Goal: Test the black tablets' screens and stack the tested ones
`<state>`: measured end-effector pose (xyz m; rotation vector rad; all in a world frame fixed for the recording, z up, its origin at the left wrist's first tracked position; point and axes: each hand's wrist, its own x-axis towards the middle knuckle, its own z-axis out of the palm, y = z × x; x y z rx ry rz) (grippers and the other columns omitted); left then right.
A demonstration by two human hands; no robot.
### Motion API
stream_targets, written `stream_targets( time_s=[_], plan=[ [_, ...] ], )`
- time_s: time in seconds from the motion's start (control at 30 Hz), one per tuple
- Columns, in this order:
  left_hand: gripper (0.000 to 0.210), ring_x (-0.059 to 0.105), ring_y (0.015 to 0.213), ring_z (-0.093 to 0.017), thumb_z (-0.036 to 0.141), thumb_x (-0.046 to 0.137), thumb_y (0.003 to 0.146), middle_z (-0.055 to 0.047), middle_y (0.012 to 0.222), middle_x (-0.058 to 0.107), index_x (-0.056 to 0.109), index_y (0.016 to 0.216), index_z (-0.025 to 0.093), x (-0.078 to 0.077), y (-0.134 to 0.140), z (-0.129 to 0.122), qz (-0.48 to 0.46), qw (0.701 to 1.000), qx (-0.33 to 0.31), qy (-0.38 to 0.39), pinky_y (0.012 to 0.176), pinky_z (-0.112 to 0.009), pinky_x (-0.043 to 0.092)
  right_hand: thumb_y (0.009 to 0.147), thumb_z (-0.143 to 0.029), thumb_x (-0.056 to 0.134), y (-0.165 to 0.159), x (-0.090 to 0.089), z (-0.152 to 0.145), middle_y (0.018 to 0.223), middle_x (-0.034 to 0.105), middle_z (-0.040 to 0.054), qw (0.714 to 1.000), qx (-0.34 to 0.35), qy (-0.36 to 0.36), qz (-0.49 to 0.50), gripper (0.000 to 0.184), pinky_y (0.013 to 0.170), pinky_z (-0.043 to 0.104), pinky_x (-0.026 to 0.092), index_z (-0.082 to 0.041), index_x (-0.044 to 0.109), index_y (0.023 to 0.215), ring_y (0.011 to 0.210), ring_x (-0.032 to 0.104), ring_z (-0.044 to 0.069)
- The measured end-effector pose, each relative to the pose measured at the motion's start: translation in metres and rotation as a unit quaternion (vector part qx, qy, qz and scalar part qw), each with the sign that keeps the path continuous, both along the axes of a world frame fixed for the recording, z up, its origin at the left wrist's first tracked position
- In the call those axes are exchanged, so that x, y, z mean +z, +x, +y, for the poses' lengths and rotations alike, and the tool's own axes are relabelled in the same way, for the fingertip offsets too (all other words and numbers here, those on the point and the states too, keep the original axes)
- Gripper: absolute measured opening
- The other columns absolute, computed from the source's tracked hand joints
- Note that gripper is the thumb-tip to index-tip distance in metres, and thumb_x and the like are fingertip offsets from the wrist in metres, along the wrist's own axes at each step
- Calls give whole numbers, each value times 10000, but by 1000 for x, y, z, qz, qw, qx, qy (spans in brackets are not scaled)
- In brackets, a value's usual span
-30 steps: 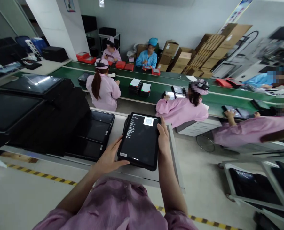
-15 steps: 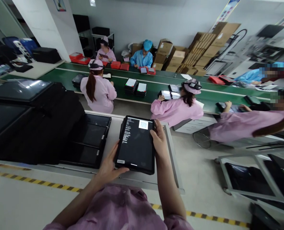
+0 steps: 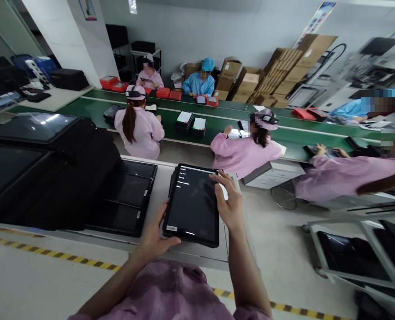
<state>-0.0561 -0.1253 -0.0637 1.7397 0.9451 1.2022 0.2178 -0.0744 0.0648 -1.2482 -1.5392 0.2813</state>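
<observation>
Handling a lit tablet (image 3: 192, 209) over the grey desk (image 3: 162, 175).
The left hand (image 3: 153, 238) grasps its lower left edge; the right hand (image 3: 230, 202) is unclenched over the upper right corner, contact impossible to tell. A text menu (image 3: 183, 178) is up with no result displayed, so handling seems unfinished. Dark panels (image 3: 129, 182) lie to the left, whether done or waiting unclear.

Plain grey wall (image 3: 191, 26); square white pillar (image 3: 60, 31) at left. Long green-topped workbench (image 3: 220, 126) in front. Pale floor (image 3: 34, 289) bearing black-and-yellow striped tape (image 3: 84, 261).
</observation>
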Motion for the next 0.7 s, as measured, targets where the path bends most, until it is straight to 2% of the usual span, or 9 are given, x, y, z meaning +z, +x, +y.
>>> stream_targets(
  time_s=[0.1, 0.2, 0.33, 0.47, 0.7],
  plan=[
    [1106, 393, 1637, -390, 566, 889, 838, -171, 1790, 366, 300, 1741, 321, -2, 0, 1, -10, 1000, -2, 9, 1292, -642, 417, 1103, -506, 518, 5, 2, 4, 1243, 816, 21, 999, 1, -4, -34, 324, 1373, 650, 270, -352, 786, 1200, 1472, 605, 312],
    [1118, 402, 1632, -395, 535, 910, 822, -173, 1782, 381, 311, 1739, 315, -1, 0, 2, -5, 1000, -1, -4, 1297, -648, 410, 1113, -514, 491, 5, 2, 4, 1239, 822, 6, 997, 11, -23, -73, 339, 1378, 663, 241, -364, 780, 1209, 1463, 615, 311],
    [1111, 419, 1618, -412, 506, 939, 797, -189, 1771, 398, 363, 1721, 290, 1, 0, 2, -12, 1000, -5, -11, 1300, -631, 412, 1124, -477, 464, 0, 1, -4, 1364, 785, 23, 998, -15, 6, -58, 366, 1359, 649, 308, -355, 738, 1333, 1438, 638, 305],
    [1112, 431, 1611, -412, 525, 953, 774, -187, 1757, 424, 396, 1705, 279, -1, 0, 3, -23, 1000, 0, -21, 1299, -625, 414, 1122, -434, 480, -5, -2, -10, 1368, 785, 21, 998, -6, 26, -65, 352, 1337, 637, 362, -352, 721, 1366, 1417, 660, 303],
    [1083, 443, 1605, -410, 445, 982, 752, -172, 1750, 442, 451, 1681, 279, -7, 0, 4, -46, 999, -1, -8, 1307, -598, 410, 1135, -257, 464, -9, -7, -11, 1168, 843, 15, 988, 30, 99, -118, 306, 1297, 593, 427, -294, 743, 1255, 1375, 694, 271]
  ],
)
